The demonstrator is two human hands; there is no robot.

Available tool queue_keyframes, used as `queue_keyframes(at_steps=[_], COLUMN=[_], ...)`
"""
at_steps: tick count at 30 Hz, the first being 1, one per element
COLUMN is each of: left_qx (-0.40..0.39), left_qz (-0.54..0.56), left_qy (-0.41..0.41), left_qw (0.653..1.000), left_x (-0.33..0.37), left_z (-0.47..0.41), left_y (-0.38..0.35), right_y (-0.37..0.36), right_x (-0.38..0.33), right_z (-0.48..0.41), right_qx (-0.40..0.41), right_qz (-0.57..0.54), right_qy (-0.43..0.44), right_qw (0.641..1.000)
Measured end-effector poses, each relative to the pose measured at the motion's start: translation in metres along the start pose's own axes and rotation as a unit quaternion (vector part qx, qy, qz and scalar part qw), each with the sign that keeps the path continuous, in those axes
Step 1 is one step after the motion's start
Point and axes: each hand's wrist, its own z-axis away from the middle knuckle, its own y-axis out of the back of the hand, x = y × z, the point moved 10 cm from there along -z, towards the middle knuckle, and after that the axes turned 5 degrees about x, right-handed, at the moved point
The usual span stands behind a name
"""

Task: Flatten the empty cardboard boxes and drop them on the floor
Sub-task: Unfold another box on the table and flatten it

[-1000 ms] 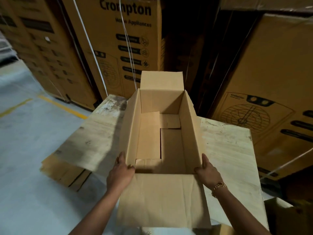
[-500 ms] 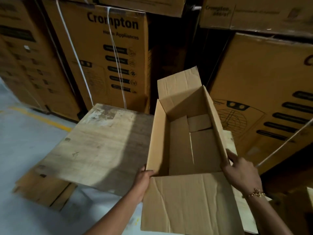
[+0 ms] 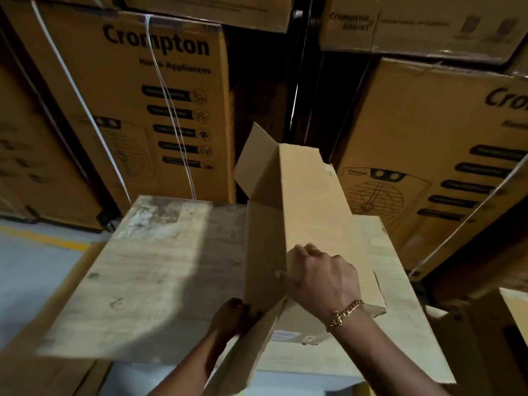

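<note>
floor (image 3: 34, 281): grey, far left, with a yellow line (image 3: 43, 238); you have no flattened box lying there in plain view.
brown sheets (image 3: 57, 372): poking out under the board's left edge, too blurred to say what they are.
wooden board (image 3: 160, 270): your work surface; the box rests on its right half.
left hand (image 3: 233, 315): you grip the box's near-left bottom corner, fingers wrapped round the edge.
box (image 3: 314, 212): empty, leaning left, side walls nearly folded together, far flap sticking up.
right hand (image 3: 323, 278): fingers curled over the top edge of the upper wall, pressing it left; bracelet (image 3: 345, 310) on the wrist.
done: by my read, the collapse is under way, about halfway.
left: you need to press it fully flat, then drop it on the floor; any other boxes are out of view.
</note>
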Motion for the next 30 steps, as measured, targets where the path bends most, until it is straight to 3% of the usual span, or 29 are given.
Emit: queue_keyframes(at_steps=[3, 6, 9, 14, 16, 17, 18, 20, 22, 26, 30], left_qx=[0.026, -0.041, -0.038, 0.026, 0.069, 0.097, 0.125, 0.17, 0.186, 0.138, 0.044], left_qz=[0.121, 0.301, 0.324, 0.365, 0.366, 0.365, 0.36, 0.333, 0.319, 0.367, 0.464], left_qy=[0.005, 0.013, -0.017, -0.034, -0.042, -0.049, -0.047, -0.049, -0.046, -0.043, 0.023], left_qw=[0.992, 0.953, 0.945, 0.93, 0.927, 0.925, 0.923, 0.926, 0.928, 0.919, 0.884], left_x=[0.027, 0.056, 0.071, 0.063, 0.057, 0.057, 0.056, 0.057, 0.064, 0.078, 0.057], left_z=[0.009, 0.019, 0.022, 0.017, 0.013, 0.013, 0.013, 0.015, 0.019, 0.013, -0.002], left_y=[0.026, 0.027, 0.034, 0.061, 0.075, 0.079, 0.082, 0.078, 0.073, 0.06, 0.031], right_y=[-0.01, -0.01, 0.002, 0.0, -0.035, -0.06, -0.084, -0.107, -0.105, -0.085, -0.072], right_x=[-0.042, -0.078, -0.094, 0.004, 0.053, 0.069, 0.074, 0.055, 0.051, 0.07, 0.064], right_z=[-0.006, -0.009, -0.014, -0.021, -0.009, 0.002, 0.014, 0.03, 0.035, 0.029, 0.02], right_qx=[-0.009, -0.002, 0.014, 0.091, 0.042, -0.017, -0.071, -0.154, -0.15, -0.081, -0.096], right_qz=[-0.004, 0.002, -0.031, -0.214, -0.244, -0.323, -0.428, -0.596, -0.653, -0.659, -0.521], right_qy=[0.035, 0.063, 0.065, -0.107, -0.186, -0.24, -0.281, -0.279, -0.268, -0.234, -0.187], right_qw=[0.999, 0.998, 0.997, 0.967, 0.951, 0.915, 0.856, 0.737, 0.692, 0.711, 0.827])
